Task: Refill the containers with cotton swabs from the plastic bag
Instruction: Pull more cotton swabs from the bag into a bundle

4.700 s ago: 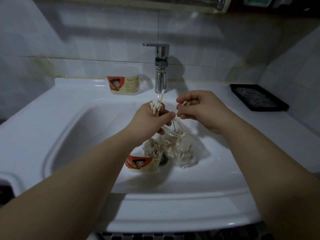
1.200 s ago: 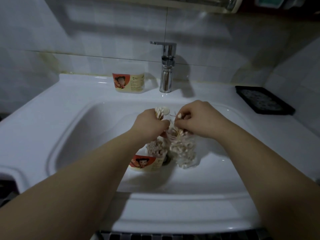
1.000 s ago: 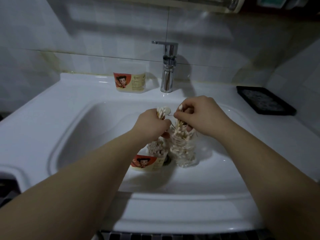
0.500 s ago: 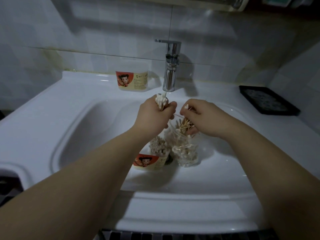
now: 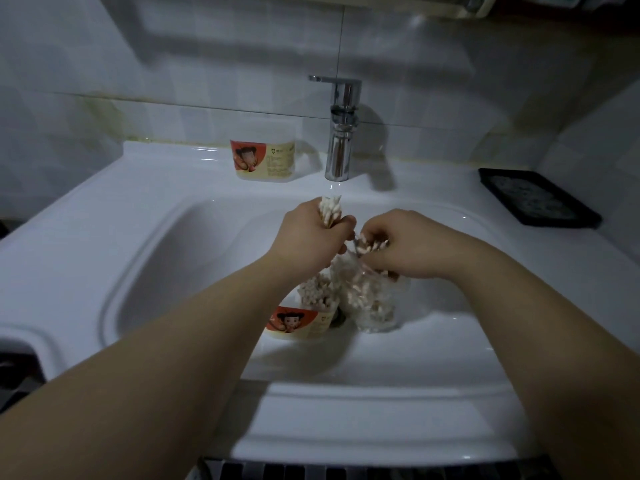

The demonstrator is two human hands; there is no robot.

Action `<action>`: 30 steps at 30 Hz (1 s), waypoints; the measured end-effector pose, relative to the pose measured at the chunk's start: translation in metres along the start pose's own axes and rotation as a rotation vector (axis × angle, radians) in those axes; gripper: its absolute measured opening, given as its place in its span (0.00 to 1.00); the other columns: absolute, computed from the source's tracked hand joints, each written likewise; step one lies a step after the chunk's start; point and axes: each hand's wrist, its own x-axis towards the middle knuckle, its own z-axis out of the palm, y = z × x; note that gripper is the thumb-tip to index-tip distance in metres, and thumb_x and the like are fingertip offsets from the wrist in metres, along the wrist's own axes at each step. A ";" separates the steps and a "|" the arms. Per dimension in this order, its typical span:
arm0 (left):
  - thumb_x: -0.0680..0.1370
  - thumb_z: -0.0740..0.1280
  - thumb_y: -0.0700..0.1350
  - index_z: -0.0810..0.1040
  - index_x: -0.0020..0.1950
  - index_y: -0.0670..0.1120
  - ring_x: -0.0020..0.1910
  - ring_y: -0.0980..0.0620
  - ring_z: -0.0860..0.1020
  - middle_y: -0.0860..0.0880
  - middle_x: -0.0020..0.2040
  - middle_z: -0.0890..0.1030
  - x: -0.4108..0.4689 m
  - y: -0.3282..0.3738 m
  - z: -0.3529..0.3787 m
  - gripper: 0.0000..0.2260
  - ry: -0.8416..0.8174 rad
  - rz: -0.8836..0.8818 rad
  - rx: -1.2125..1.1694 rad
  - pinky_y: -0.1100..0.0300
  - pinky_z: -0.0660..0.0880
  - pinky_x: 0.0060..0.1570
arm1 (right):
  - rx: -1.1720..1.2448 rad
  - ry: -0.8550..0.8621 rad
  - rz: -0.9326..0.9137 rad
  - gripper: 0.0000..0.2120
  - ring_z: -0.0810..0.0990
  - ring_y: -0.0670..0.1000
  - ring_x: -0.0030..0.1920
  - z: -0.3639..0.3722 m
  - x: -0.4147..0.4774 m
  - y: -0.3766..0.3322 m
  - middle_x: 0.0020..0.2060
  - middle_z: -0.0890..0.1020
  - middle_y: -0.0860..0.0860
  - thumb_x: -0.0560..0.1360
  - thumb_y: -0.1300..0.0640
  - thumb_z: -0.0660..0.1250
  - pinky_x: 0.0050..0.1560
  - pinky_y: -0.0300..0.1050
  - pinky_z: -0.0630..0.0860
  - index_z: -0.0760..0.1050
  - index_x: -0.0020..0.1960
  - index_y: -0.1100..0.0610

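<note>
My left hand (image 5: 308, 237) is closed round an upright bundle of cotton swabs (image 5: 329, 209), held over the sink basin. To its right, my right hand (image 5: 405, 247) pinches a few more swabs (image 5: 369, 244) at the mouth of the clear plastic bag (image 5: 370, 299), which stands in the basin full of swabs. Beside the bag on the left sits a round container (image 5: 301, 322) with a red cartoon label, packed with swabs. A second container (image 5: 265, 161) of the same kind stands on the ledge left of the tap.
The white sink (image 5: 138, 265) fills the middle of the view. A chrome tap (image 5: 341, 133) rises behind my hands. A black tray (image 5: 536, 200) lies on the ledge at the right. Tiled wall stands behind.
My left hand has stayed raised with its bundle of swabs. My right hand has dropped a little and is pulling swabs sideways out of the bag's mouth.
</note>
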 end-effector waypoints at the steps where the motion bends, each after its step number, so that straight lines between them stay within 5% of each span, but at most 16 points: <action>1: 0.80 0.68 0.47 0.77 0.43 0.48 0.34 0.56 0.84 0.53 0.39 0.86 0.000 0.000 0.000 0.07 -0.004 -0.001 0.009 0.60 0.76 0.28 | 0.030 0.028 0.002 0.06 0.85 0.49 0.33 -0.001 0.001 0.002 0.36 0.83 0.52 0.76 0.55 0.72 0.35 0.47 0.79 0.78 0.41 0.54; 7: 0.79 0.68 0.46 0.80 0.46 0.46 0.34 0.54 0.84 0.52 0.39 0.86 0.001 -0.002 -0.002 0.05 -0.023 -0.040 0.054 0.61 0.77 0.28 | 0.073 0.119 -0.012 0.06 0.85 0.47 0.30 -0.003 0.002 0.005 0.43 0.83 0.50 0.82 0.52 0.66 0.32 0.43 0.74 0.78 0.50 0.53; 18: 0.75 0.72 0.45 0.82 0.47 0.48 0.36 0.56 0.84 0.51 0.37 0.85 0.001 -0.004 -0.001 0.03 -0.103 -0.037 0.095 0.62 0.75 0.29 | 0.080 0.138 -0.012 0.08 0.84 0.50 0.27 0.000 0.001 0.001 0.44 0.81 0.51 0.83 0.47 0.65 0.30 0.44 0.74 0.75 0.50 0.51; 27: 0.72 0.72 0.41 0.82 0.43 0.46 0.34 0.58 0.81 0.51 0.36 0.85 0.003 -0.006 -0.003 0.02 -0.116 -0.052 0.205 0.63 0.77 0.32 | 0.226 0.349 -0.011 0.10 0.84 0.49 0.27 -0.006 0.001 -0.003 0.35 0.81 0.57 0.82 0.49 0.68 0.32 0.43 0.72 0.74 0.44 0.53; 30: 0.73 0.72 0.41 0.82 0.45 0.45 0.36 0.55 0.82 0.50 0.37 0.85 0.003 -0.008 -0.003 0.03 -0.112 -0.068 0.217 0.63 0.77 0.32 | 0.236 0.270 0.033 0.11 0.85 0.50 0.29 -0.006 0.001 -0.003 0.35 0.79 0.57 0.82 0.50 0.67 0.33 0.44 0.71 0.74 0.45 0.55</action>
